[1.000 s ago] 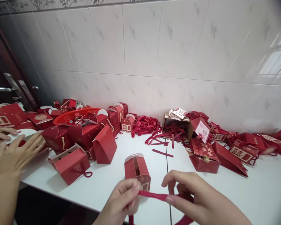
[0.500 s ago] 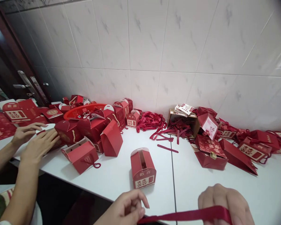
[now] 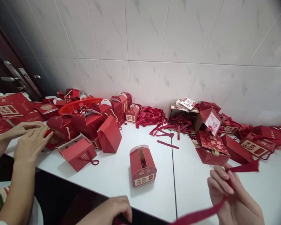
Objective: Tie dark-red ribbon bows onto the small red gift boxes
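At the lower right my right hand pinches a dark red ribbon, one end sticking out past the fingertips. The ribbon slants down to the left and leaves the bottom edge. My left hand is low in the picture, fingers curled downward, with a dark red bit of ribbon showing beneath them. Most of its grip is cut off. Beyond both hands, a red gift box with white-panelled character print stands on the white table, a slot open along its top.
At left, another person's hands work at a red box. Several red boxes and an orange-red basket crowd that side. A ribbon heap, an open carton with cards on top, and more red boxes line the wall.
My right hand has turned and lifted, raising one ribbon end. My left hand has dropped lower and leftward, and the stretch of ribbon now sags below the frame. The camera view has shifted slightly.
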`<state>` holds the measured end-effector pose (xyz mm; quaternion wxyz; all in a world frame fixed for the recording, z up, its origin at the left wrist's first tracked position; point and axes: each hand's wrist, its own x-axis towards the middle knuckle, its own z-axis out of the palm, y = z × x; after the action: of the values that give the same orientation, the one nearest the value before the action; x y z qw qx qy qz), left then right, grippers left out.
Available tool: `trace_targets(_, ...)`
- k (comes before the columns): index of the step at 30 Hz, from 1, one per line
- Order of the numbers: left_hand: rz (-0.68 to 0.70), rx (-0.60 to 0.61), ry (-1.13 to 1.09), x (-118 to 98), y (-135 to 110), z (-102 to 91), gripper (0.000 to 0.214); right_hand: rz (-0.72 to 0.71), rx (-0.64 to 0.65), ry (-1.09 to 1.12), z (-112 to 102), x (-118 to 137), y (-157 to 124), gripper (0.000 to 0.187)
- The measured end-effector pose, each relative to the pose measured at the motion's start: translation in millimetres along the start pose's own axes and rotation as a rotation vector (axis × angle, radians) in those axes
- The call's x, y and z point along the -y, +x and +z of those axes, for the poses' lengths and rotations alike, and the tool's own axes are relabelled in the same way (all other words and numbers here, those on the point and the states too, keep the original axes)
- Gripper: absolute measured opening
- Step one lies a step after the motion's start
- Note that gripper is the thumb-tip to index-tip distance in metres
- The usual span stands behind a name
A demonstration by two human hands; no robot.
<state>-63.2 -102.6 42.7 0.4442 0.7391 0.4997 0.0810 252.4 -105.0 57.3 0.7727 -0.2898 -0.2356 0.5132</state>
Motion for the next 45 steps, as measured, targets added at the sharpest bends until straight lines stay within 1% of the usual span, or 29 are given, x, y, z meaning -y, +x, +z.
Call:
trace_targets(1,0.069,-0.108,0.045,5,4,-7.0,0.007,0.026,-0.007,0.002,-2,1,0,0.005)
trace_targets(2,0.126,-0.263,0.094,10,10,-14.9,0.013,0.048,-0.007,-0.010,-3,2,0,0.004)
trace_targets(4,0.235,-0.599,0.207,18,28,-30.4,0.017,0.100,0.016,-0.066,-5,1,0,0.002)
trace_targets(5,0.301,-0.716,0.264,20,38,-36.9,0.018,0.134,0.039,-0.101,-5,-2,0,0.005)
trace_targets(6,0.372,-0.772,0.322,20,49,-42.0,0.022,0.167,0.066,-0.134,-5,-6,0,0.010)
trace_targets(7,0.443,-0.786,0.381,19,60,-45.5,0.027,0.192,0.086,-0.163,-4,-11,-1,0.016)
trace_targets(9,0.558,-0.731,0.505,13,77,-47.7,0.036,0.221,0.105,-0.221,0,-23,-3,0.027)
trace_targets(11,0.629,-0.653,0.621,6,88,-45.2,0.039,0.225,0.117,-0.313,5,-35,-7,0.032)
trace_targets(14,0.667,-0.574,0.731,-4,94,-38.7,0.034,0.202,0.152,-0.514,12,-52,-13,0.031)
trace_targets(16,0.669,-0.546,0.755,-9,94,-35.6,0.030,0.193,0.171,-0.583,14,-61,-16,0.030)
trace_targets(19,0.692,-0.505,0.756,-18,94,-34.1,0.035,0.215,0.154,-0.540,11,-76,-22,0.032)
trace_targets(22,0.735,-0.433,0.734,-26,97,-33.9,0.045,0.216,0.084,-0.444,8,-90,-27,0.032)
trace_targets(25,0.763,-0.405,0.693,-30,100,-32.0,0.040,0.184,0.011,-0.432,7,-99,-28,0.033)
trace_targets(28,0.754,-0.435,0.671,-30,102,-29.1,0.035,0.132,-0.022,-0.517,10,-102,-25,0.034)
trace_targets(34,0.764,-0.435,0.654,-27,104,-26.3,0.032,0.088,0.001,-0.637,13,-99,-22,0.034)
trace_targets(39,0.768,-0.428,0.629,-26,105,-25.7,0.032,0.056,0.007,-0.650,14,-95,-23,0.034)
trace_targets(45,0.776,-0.427,0.616,-25,105,-25.6,0.033,0.051,0.018,-0.652,15,-94,-26,0.033)
